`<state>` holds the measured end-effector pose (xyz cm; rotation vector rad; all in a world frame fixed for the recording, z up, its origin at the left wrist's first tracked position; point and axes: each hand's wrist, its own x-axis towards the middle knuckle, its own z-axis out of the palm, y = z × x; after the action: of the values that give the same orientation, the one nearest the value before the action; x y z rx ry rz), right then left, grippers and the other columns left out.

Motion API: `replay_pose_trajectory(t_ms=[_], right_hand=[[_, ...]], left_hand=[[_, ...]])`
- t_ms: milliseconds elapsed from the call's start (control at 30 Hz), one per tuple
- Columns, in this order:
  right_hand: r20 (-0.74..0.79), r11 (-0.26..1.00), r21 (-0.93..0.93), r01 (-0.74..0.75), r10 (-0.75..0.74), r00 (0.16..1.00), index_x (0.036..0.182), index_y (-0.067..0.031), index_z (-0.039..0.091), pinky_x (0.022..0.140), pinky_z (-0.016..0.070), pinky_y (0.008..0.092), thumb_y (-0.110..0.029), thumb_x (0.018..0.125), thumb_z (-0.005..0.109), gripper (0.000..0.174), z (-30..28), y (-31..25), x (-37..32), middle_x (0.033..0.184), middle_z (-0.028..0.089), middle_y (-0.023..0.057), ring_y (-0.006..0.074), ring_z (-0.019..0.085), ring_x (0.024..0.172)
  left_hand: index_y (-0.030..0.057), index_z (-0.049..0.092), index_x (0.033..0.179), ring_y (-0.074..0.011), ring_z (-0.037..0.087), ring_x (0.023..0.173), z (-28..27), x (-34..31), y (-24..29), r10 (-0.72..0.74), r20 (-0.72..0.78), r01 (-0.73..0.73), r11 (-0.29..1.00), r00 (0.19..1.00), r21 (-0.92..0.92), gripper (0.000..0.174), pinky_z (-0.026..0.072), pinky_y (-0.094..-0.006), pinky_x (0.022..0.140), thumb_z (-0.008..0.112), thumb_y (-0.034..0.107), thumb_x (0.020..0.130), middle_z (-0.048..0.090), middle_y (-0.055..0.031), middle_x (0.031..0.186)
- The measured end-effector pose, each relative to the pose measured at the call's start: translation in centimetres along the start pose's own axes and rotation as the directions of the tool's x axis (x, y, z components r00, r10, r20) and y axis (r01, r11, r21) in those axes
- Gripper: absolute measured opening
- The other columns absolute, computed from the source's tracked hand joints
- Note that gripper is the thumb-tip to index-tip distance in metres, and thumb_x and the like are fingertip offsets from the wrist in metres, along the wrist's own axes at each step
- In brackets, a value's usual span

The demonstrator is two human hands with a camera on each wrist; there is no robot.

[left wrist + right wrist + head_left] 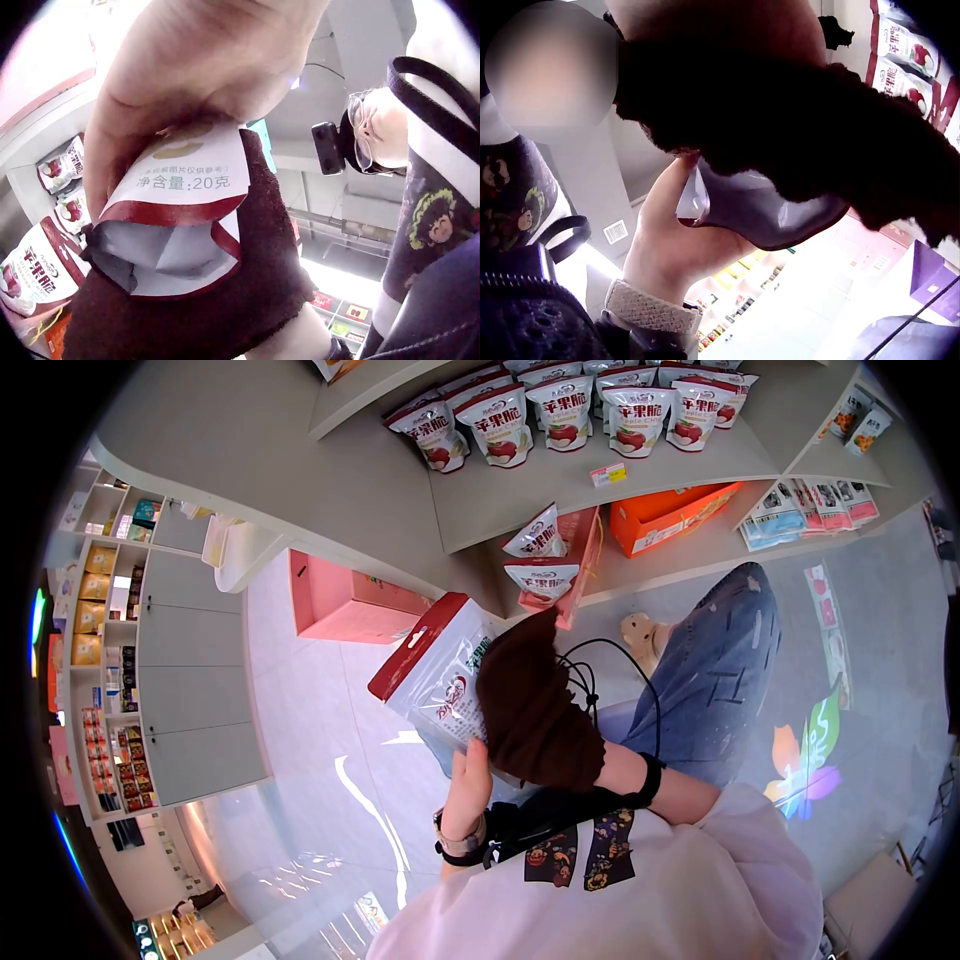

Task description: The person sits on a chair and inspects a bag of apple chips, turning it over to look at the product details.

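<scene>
My left hand grips the lower part of a white apple-chip pouch. The pouch has a dark red top band and is tilted to the left. In the left wrist view the fingers pinch its lower end, and the grey gusset under the dark red edge faces the camera. A dark brown cloth overlaps the pouch's right side. It covers my right hand, hiding the fingers; only skin near the wrist shows in the right wrist view.
A shelf ahead bears several similar pouches. Below stand an orange box and a pink tray with two pouches. A pink box sits on the floor at left. Black cords hang beside the bent knee.
</scene>
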<state>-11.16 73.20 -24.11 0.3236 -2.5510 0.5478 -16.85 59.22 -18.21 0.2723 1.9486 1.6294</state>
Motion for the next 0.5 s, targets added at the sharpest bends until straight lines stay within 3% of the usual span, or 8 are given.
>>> replay_pose_trajectory(t_ms=[67, 200, 300, 367, 400, 467, 500], right_hand=[[0.032, 0.971, -0.212, 0.114, -0.109, 0.993, 0.116, 0.0008, 0.042, 0.087, 0.0426, 0.0259, -0.016, 0.089, 0.039, 0.032, 0.9, 0.0, -0.3, 0.116, 0.048, 0.0098, 0.0167, 0.049, 0.102], [0.102, 0.921, -0.305, 0.244, -0.223, 0.969, 0.116, 0.0017, 0.043, 0.08, 0.0472, 0.027, -0.016, 0.09, 0.039, 0.032, 1.8, 0.3, -1.0, 0.113, 0.051, 0.0116, 0.0145, 0.053, 0.095], [0.049, 0.804, -0.541, 0.247, -0.264, 0.963, 0.114, 0.0002, 0.046, 0.07, 0.0503, 0.0261, -0.017, 0.09, 0.041, 0.03, -1.1, 0.9, 0.8, 0.106, 0.055, 0.0135, 0.014, 0.057, 0.085], [-0.024, 0.517, -0.851, 0.098, -0.224, 0.974, 0.112, -0.0011, 0.049, 0.064, 0.0512, 0.0239, -0.018, 0.088, 0.044, 0.029, -3.6, 0.6, 2.6, 0.099, 0.059, 0.0139, 0.0138, 0.059, 0.077], [-0.077, 0.236, -0.971, -0.031, -0.186, 0.98, 0.11, -0.0016, 0.05, 0.061, 0.0511, 0.0224, -0.019, 0.087, 0.046, 0.029, -4.3, 0.4, 3.2, 0.095, 0.061, 0.0136, 0.0136, 0.06, 0.073], [-0.145, -0.038, -0.988, -0.151, -0.126, 0.981, 0.11, -0.002, 0.051, 0.058, 0.0515, 0.0218, -0.023, 0.085, 0.05, 0.032, -5.4, -0.1, 4.3, 0.092, 0.063, 0.0142, 0.0134, 0.061, 0.07], [-0.15, -0.003, -0.989, -0.151, -0.086, 0.985, 0.11, -0.0018, 0.05, 0.058, 0.052, 0.0227, -0.026, 0.084, 0.051, 0.036, -6.0, -0.3, 4.8, 0.092, 0.063, 0.015, 0.0133, 0.061, 0.071]], left_hand=[[-0.005, 0.041, 0.119, -0.0193, 0.042, 0.108, -0.5, 0.1, -0.4, -0.014, 0.04, 0.016, 0.997, 0.999, -0.07, 0.041, 0.0319, -0.0301, 0.092, 0.031, 0.025, 0.093, 0.047, -0.0121, 0.119], [-0.0047, 0.036, 0.124, -0.0207, 0.038, 0.114, -0.3, 0.2, -0.8, 0.039, 0.085, -0.014, 0.961, 0.996, -0.276, 0.045, 0.0288, -0.0304, 0.095, 0.028, 0.028, 0.094, 0.042, -0.0127, 0.125], [-0.0043, 0.033, 0.126, -0.0216, 0.037, 0.115, -0.8, -0.3, -0.3, 0.036, 0.12, -0.037, 0.999, 0.992, 0.003, 0.045, 0.0264, -0.0313, 0.097, 0.03, 0.027, 0.094, 0.04, -0.0124, 0.127], [-0.0027, 0.028, 0.13, -0.0225, 0.031, 0.121, -1.1, -0.4, -0.4, 0.083, 0.129, -0.084, 0.996, 0.988, 0.002, 0.061, 0.0234, -0.0333, 0.1, 0.03, 0.043, 0.09, 0.034, -0.012, 0.132], [-0.0018, 0.025, 0.132, -0.0229, 0.028, 0.124, -1.3, -0.5, -0.5, 0.107, 0.133, -0.108, 0.994, 0.985, 0.002, 0.069, 0.022, -0.0343, 0.102, 0.031, 0.051, 0.089, 0.031, -0.0118, 0.135], [-0.0034, 0.03, 0.128, -0.0229, 0.032, 0.119, -1.9, -0.5, -2.1, 0.15, 0.238, -0.16, 0.987, 0.96, 0.021, 0.056, 0.0239, -0.035, 0.099, 0.04, 0.035, 0.089, 0.037, -0.0116, 0.13], [-0.0041, 0.033, 0.126, -0.0229, 0.034, 0.117, -2.4, -0.7, -3.0, 0.17, 0.289, -0.186, 0.982, 0.942, 0.029, 0.05, 0.0248, -0.0354, 0.098, 0.044, 0.027, 0.089, 0.04, -0.0114, 0.127]])
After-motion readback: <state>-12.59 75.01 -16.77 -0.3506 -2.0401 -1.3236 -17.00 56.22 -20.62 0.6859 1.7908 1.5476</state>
